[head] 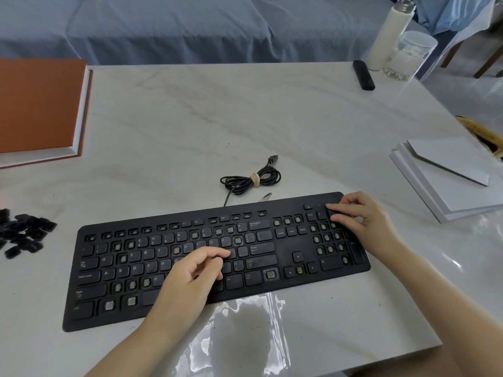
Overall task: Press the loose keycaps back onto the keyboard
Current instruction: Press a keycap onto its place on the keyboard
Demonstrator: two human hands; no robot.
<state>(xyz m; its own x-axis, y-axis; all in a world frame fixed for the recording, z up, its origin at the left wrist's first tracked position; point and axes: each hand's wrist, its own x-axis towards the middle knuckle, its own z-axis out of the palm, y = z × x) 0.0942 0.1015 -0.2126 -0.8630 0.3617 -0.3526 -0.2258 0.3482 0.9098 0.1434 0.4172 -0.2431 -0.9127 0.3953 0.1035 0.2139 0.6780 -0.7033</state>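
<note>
A black keyboard (283, 263) lies on the marble table, with several keycaps missing so that bare switch sockets show across its rows. A pile of loose black keycaps (23, 235) sits at the table's left edge, apart from the keyboard. My left hand (190, 278) rests over the middle letter rows, fingers curled with thumb and forefinger pinched; whether a keycap sits between them is hidden. My right hand (356, 216) lies flat on the numpad's top right corner, fingertips pressing on a keycap (332, 212) there.
The keyboard's coiled USB cable (251, 179) lies just behind it. An orange-covered book (38, 104) is at the far left, white boards (446, 178) at the right, a white bottle (389, 34), a clear jar (408, 57) and a small black device (363, 74) at the back right.
</note>
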